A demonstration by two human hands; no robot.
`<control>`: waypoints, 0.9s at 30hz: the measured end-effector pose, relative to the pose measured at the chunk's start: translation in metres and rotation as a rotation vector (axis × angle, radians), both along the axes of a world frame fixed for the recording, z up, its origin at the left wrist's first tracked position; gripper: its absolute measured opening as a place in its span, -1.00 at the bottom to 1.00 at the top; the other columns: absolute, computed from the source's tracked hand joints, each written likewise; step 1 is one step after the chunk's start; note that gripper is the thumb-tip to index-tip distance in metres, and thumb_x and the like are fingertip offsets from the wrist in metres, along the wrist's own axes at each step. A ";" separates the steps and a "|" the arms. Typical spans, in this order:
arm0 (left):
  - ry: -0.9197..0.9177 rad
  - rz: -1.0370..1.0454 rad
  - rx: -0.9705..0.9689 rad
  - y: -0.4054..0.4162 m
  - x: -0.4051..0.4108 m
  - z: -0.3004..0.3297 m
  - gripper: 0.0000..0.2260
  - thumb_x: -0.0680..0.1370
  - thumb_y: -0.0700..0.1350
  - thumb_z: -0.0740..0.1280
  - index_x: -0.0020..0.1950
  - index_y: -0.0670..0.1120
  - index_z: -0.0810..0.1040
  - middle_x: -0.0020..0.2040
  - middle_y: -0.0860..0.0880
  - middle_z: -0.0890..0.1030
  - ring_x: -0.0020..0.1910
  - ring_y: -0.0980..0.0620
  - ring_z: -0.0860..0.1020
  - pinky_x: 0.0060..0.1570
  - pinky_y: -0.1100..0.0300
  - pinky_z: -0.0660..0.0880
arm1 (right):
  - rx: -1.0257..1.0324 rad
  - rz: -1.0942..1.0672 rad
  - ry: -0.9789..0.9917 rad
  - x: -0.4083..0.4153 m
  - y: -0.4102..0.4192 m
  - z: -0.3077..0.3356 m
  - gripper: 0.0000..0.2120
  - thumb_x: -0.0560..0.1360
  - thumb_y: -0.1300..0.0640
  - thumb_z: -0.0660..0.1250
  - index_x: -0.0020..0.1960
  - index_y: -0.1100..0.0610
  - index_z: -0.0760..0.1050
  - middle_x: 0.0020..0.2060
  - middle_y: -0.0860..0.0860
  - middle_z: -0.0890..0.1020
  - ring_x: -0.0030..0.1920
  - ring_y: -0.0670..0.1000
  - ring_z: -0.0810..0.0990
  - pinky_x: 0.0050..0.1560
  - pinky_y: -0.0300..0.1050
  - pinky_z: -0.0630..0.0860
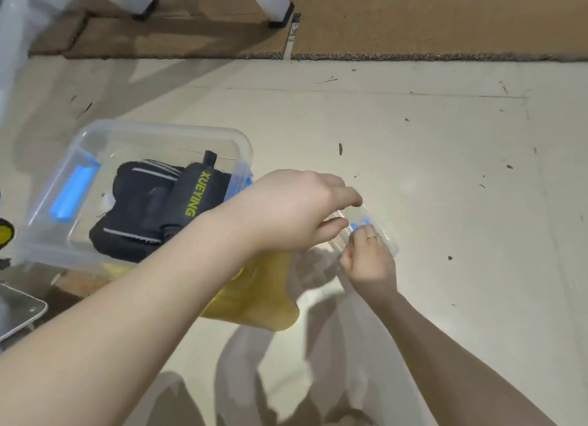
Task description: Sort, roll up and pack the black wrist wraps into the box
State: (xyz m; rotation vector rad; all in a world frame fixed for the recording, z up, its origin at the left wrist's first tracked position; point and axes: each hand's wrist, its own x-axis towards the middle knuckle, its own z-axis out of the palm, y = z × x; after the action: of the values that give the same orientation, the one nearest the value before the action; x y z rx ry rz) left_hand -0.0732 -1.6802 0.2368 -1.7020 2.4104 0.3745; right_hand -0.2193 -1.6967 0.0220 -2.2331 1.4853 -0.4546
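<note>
Two hands: both meet at a clear lid held just right of the box.
Left hand: reaches across from the left, thumb and fingers curled onto the lid's upper edge, pinching it.
Right hand: comes up from below, fingers curled round the lid's near side; a gold ring sits on one finger.
Lid: transparent and blurred, with a small blue clip showing between the two hands.
Box: clear plastic, open, on the pale floor at the left, with a blue latch on its left side.
Black wrist wraps: lie bundled inside the box, one with yellow lettering facing up.
Yellow cloth: lies on the floor under the left forearm, beside the box's near corner.
</note>
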 end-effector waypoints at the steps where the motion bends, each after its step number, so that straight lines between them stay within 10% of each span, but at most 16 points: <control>1: 0.063 0.014 -0.057 0.006 0.007 0.004 -0.66 0.62 0.04 0.12 0.39 0.06 0.38 0.26 0.10 0.49 0.19 0.02 0.49 0.06 0.05 0.47 | -0.005 -0.045 -0.050 0.006 0.004 0.014 -0.93 0.39 0.24 0.21 -0.18 0.26 0.40 -0.19 0.16 0.49 -0.23 0.19 0.50 -0.32 -0.05 0.36; 5: 0.277 -0.023 -0.286 0.041 0.048 0.019 -0.62 0.51 0.04 0.11 0.16 -0.08 0.59 0.07 -0.02 0.61 0.02 -0.09 0.60 -0.11 0.00 0.57 | 0.078 -0.262 -0.140 0.022 0.022 0.077 -0.90 0.55 0.15 0.20 -0.09 0.17 0.34 -0.17 0.06 0.50 -0.18 0.15 0.49 -0.28 -0.02 0.37; 9: 0.282 0.209 -0.397 0.080 0.098 0.022 -0.58 0.50 0.03 0.14 0.25 -0.14 0.53 0.23 -0.10 0.54 0.18 -0.16 0.53 0.15 -0.09 0.49 | 0.034 -0.399 -0.481 0.041 0.044 0.152 -0.85 0.59 0.10 0.17 -0.13 0.10 0.27 -0.28 -0.08 0.49 -0.22 0.10 0.51 -0.26 -0.08 0.28; 15: 0.184 0.238 -0.006 0.114 0.128 0.006 -0.43 0.61 0.13 0.13 0.55 -0.01 0.04 0.57 0.06 -0.09 0.54 0.07 -0.08 0.45 0.18 0.05 | -0.066 -0.582 -0.978 0.076 0.070 0.230 -0.88 0.55 0.07 0.07 -0.16 -0.03 0.18 -0.12 -0.11 0.65 -0.23 -0.12 0.58 -0.17 -0.03 0.40; 27: 0.520 0.195 0.084 0.136 0.168 0.009 -0.53 0.60 -0.02 0.21 0.51 0.03 0.21 0.53 0.15 0.10 0.49 0.11 0.16 0.40 0.23 0.15 | -0.025 -1.123 -1.425 0.078 0.111 0.263 -0.90 0.63 0.11 0.02 -0.06 0.00 0.21 -0.15 0.09 0.62 -0.33 -0.02 0.48 -0.49 -0.28 0.24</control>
State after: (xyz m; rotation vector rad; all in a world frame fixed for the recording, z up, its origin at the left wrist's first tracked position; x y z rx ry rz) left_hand 0.0946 -1.5439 0.2458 -2.0030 2.5038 1.0478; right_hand -0.1416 -1.5854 0.2849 -0.3475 1.5110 -1.8084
